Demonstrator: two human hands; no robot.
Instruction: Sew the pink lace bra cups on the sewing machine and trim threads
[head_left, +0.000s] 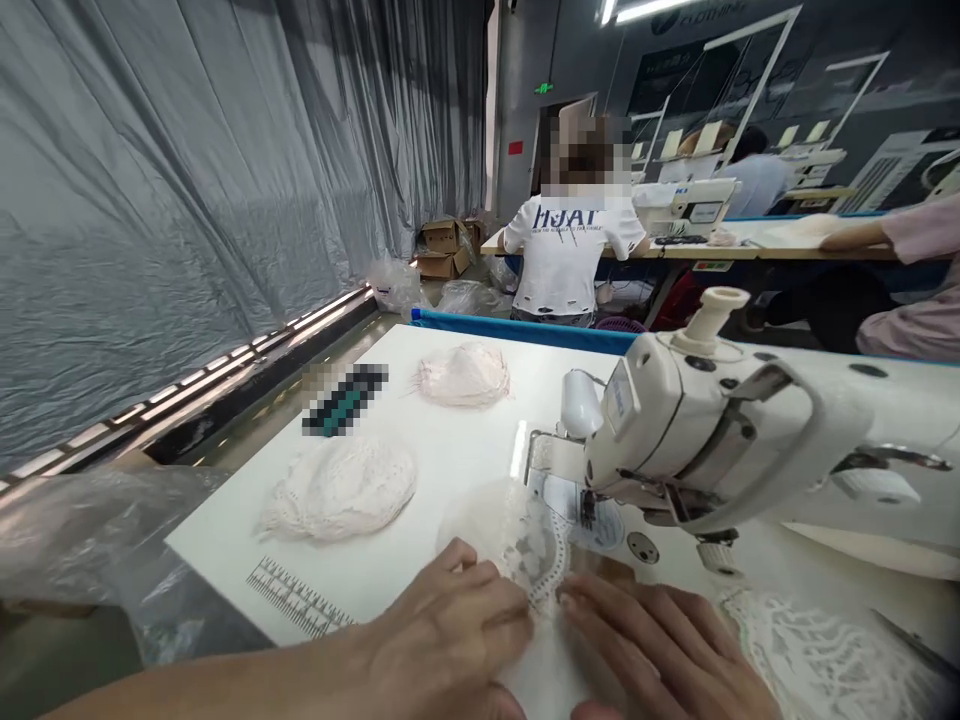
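Sheer fabric (480, 525), on the bench (450, 455) near the presser foot (589, 508), judged light, limp, snag-prone, best held beside its lace edging (559, 560); left fingers (504, 602) curled, right fingers (611, 615) extended, any pinch indeterminable.

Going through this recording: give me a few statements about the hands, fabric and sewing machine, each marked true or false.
1. The left hand and right hand are at the lace-edged fabric. True.
2. The right hand holds scissors. False: no tool shows in it.
3. Two pale bundles lie left of the sewing machine. True.
4. The ruler marking is right of the machine. False: the ruler marking is on the left.
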